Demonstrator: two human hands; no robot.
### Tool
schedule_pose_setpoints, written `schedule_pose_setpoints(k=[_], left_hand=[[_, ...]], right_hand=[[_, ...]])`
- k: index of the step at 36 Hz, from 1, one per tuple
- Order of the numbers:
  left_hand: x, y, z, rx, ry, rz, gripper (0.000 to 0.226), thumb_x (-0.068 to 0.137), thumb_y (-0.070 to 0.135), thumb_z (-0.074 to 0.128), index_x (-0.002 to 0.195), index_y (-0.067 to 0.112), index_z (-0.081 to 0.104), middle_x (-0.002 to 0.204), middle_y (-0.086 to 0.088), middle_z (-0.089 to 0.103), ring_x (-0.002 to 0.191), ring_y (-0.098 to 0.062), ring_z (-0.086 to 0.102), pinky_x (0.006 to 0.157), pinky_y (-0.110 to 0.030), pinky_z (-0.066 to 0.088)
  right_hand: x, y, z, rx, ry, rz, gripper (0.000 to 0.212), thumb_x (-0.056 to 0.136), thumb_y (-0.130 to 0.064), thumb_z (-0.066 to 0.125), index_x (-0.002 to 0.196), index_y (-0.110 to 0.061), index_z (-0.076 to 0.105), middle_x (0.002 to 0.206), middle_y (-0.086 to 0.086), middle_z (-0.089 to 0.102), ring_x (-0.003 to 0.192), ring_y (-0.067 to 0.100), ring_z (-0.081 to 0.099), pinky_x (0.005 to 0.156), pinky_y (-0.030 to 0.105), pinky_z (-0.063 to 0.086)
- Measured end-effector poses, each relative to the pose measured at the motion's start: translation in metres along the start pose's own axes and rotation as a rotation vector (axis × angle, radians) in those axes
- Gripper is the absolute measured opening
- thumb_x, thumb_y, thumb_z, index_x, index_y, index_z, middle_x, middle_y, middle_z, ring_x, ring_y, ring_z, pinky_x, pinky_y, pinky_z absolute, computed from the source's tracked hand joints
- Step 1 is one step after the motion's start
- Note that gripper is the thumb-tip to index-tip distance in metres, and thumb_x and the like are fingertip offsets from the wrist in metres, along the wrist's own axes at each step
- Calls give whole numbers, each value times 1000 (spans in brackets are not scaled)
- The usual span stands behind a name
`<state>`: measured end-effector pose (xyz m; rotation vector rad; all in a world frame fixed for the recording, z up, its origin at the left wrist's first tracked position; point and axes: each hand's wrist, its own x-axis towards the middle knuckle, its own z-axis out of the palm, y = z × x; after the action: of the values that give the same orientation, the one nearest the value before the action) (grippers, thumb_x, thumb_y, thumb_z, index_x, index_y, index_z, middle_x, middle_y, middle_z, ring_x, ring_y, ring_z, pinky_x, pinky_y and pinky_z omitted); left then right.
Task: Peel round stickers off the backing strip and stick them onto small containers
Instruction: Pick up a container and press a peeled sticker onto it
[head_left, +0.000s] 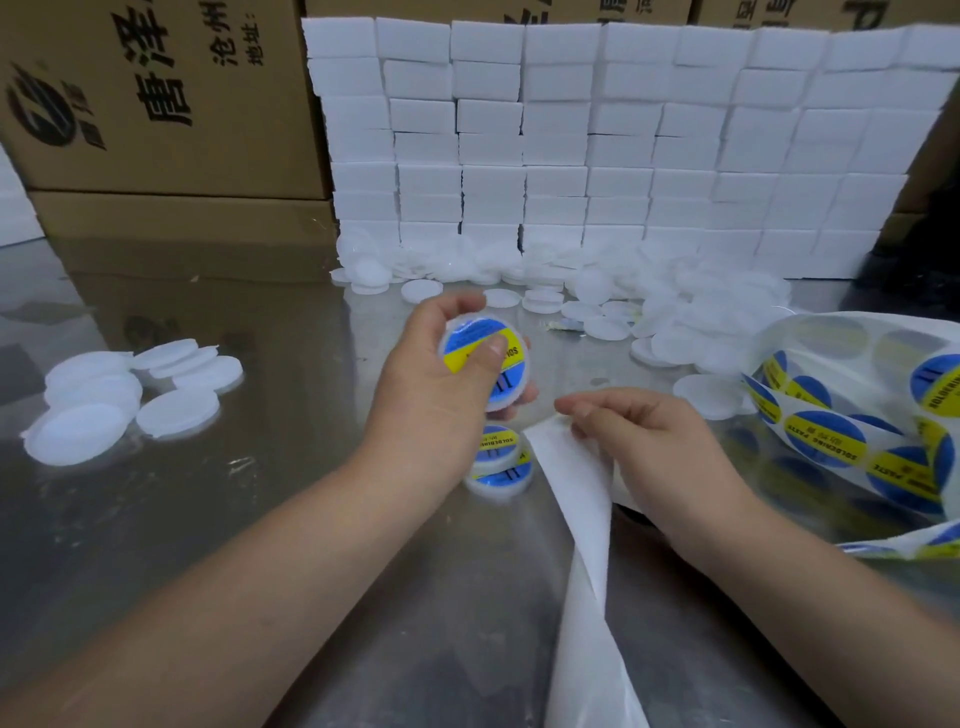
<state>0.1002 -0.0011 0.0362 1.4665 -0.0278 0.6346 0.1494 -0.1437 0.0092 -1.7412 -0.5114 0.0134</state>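
My left hand (441, 374) grips a small round white container (506, 384) above the metal table, its thumb pressing a blue and yellow round sticker (475, 338) onto the top. My right hand (644, 441) pinches the white backing strip (576, 499), which trails down toward the near edge. To the right the strip (831, 431) loops, carrying several blue and yellow stickers. Two labelled containers (501, 457) lie stacked on the table just below my left hand.
Unlabelled white containers lie in a heap (675, 312) at the back and right, and a smaller group (119, 395) at the left. A wall of white boxes (597, 150) stands behind, with cardboard cartons (156, 104) at the back left. The table (260, 519) is shiny metal.
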Motion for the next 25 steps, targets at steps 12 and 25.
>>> schedule_pose_setpoints(k=[12,25], left_hand=[[-7,-7,5,293,-157,-103,20,93,27,46,79,39,56,75,5,57,34,-4,44,37,-16,39],[-9,-14,2,357,-191,-108,11,88,30,45,80,37,50,68,10,55,42,0,48,44,-18,40]], right_hand=[[-6,-5,2,20,-63,-132,43,76,-40,50,69,1,58,68,20,55,67,15,47,65,32,36],[-7,-1,2,-35,-101,-134,29,89,-22,56,66,-6,62,62,8,51,59,16,41,58,33,31]])
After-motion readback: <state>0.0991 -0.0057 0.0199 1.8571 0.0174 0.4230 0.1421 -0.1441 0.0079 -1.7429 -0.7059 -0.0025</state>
